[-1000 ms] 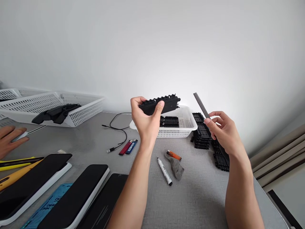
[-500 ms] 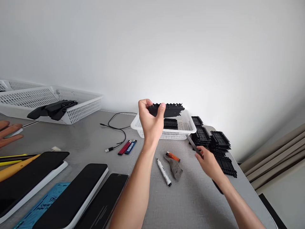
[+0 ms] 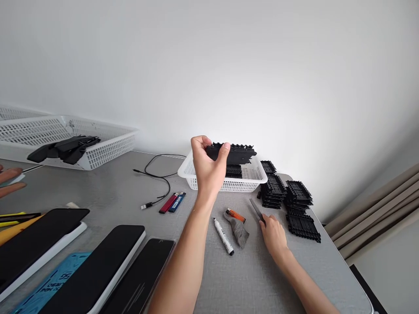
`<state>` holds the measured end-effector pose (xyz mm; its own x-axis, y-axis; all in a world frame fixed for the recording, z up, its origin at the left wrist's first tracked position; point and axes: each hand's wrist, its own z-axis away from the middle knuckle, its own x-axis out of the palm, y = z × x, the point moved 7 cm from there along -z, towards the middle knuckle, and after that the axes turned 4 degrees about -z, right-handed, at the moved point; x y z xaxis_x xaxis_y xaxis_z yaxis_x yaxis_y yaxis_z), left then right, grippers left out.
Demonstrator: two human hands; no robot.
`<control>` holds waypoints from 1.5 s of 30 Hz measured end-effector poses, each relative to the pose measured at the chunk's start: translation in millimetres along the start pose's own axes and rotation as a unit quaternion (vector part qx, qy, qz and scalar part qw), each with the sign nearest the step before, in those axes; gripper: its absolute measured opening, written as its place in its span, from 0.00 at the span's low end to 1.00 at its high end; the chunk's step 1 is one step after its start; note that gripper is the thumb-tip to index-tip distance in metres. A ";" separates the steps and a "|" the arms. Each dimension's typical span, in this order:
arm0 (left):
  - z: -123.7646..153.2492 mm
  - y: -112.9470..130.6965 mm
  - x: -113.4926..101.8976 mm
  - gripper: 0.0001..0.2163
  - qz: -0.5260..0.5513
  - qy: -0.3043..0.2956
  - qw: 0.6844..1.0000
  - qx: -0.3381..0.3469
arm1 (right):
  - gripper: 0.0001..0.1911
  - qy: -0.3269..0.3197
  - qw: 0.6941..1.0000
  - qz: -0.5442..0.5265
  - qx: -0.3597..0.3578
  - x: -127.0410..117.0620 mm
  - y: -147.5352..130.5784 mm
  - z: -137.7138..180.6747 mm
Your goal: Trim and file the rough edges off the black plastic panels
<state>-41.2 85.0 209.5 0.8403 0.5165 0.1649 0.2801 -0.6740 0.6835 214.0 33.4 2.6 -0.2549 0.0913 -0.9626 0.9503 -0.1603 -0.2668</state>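
Observation:
My left hand (image 3: 207,168) is raised above the table and grips one end of a long black ridged plastic part (image 3: 233,153), held level over the small white basket (image 3: 229,184). My right hand (image 3: 273,235) rests low on the grey table (image 3: 262,279), fingers closed on the end of a thin flat grey strip (image 3: 256,210) that lies on the tabletop. A black-capped white marker (image 3: 223,230), a grey cloth (image 3: 238,230) and an orange lighter (image 3: 235,214) lie between my two arms.
Stacks of black ridged parts (image 3: 288,198) sit right of the basket near the table edge. A black cable (image 3: 157,181), red and blue lighters (image 3: 172,202), dark flat panels on white trays (image 3: 98,266), large white baskets (image 3: 75,139) and another person's fingers (image 3: 9,181) fill the left.
My right hand dropped from head height to the tabletop, bringing the grey strip down flat beside the lighter. The left hand kept the black part nearly still.

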 end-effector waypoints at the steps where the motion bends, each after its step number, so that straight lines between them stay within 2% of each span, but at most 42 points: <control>1: 0.5 0.5 0.4 0.17 -0.003 -0.003 1.000 0.003 | 0.14 0.001 1.000 0.003 -0.004 0.9 -0.7 -0.6; 7: 1.7 4.6 2.6 0.17 -0.003 -0.022 1.000 0.012 | 0.15 0.015 0.998 -0.046 -0.031 9.0 6.0 -2.3; 14: 1.9 3.5 8.4 0.15 0.044 -0.065 0.996 -0.039 | 0.13 -0.021 0.996 -0.082 -0.033 12.3 11.9 -1.7; 16: 3.3 5.8 10.5 0.14 0.047 -0.084 0.995 -0.039 | 0.12 -0.018 0.995 -0.085 -0.046 0.0 7.8 -0.7; 18: 5.4 9.1 13.1 0.13 0.049 -0.100 0.993 -0.038 | 0.15 0.023 0.988 -0.130 -0.083 -29.3 -3.0 0.4; 20: 8.0 13.7 15.8 0.13 0.049 -0.109 0.992 -0.033 | 0.23 0.049 0.954 -0.257 -0.147 -69.0 -22.3 2.7; 21: 9.5 16.8 17.5 0.13 0.048 -0.113 0.992 -0.028 | 0.27 0.053 0.926 -0.328 -0.179 -90.4 -34.0 4.0; 23: 13.2 24.0 21.0 0.13 0.045 -0.123 0.991 -0.015 | 0.31 0.114 0.864 -0.443 -0.211 -136.9 -53.4 6.4; 25: 17.2 31.5 23.9 0.14 0.041 -0.135 0.990 -0.004 | 0.32 0.188 0.815 -0.502 -0.222 -173.9 -71.4 9.0; 27: 20.4 38.4 24.7 0.14 0.039 -0.144 0.989 0.001 | 0.24 0.198 0.788 -0.533 -0.237 -192.3 -93.2 8.5; 29: 21.8 44.1 22.7 0.14 0.035 -0.144 0.989 0.008 | 0.14 0.195 0.773 -0.553 -0.243 -199.3 -110.4 5.3; 33: 19.8 50.5 16.3 0.13 0.024 -0.132 0.991 0.022 | 0.08 0.207 0.737 -0.587 -0.265 -200.8 -122.5 -3.4; 37: 17.9 50.8 19.3 0.11 0.018 -0.163 0.986 0.034 | 0.10 0.187 0.726 -0.596 -0.287 -193.1 -117.0 -13.1; 41: 19.9 46.7 29.1 0.09 0.051 -0.215 0.975 0.000 | 0.14 0.150 0.712 -0.623 -0.287 -186.4 -106.8 -17.3; 45: 20.5 48.5 31.5 0.09 0.102 -0.193 0.976 -0.015 | 0.19 0.112 0.684 -0.674 -0.257 -189.3 -98.8 -16.5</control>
<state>8.4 57.7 233.3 0.9910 0.1318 0.0235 0.0799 -0.7229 0.6863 171.4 48.1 211.9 -0.9818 -0.0272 0.1878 -0.1685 0.5798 -0.7971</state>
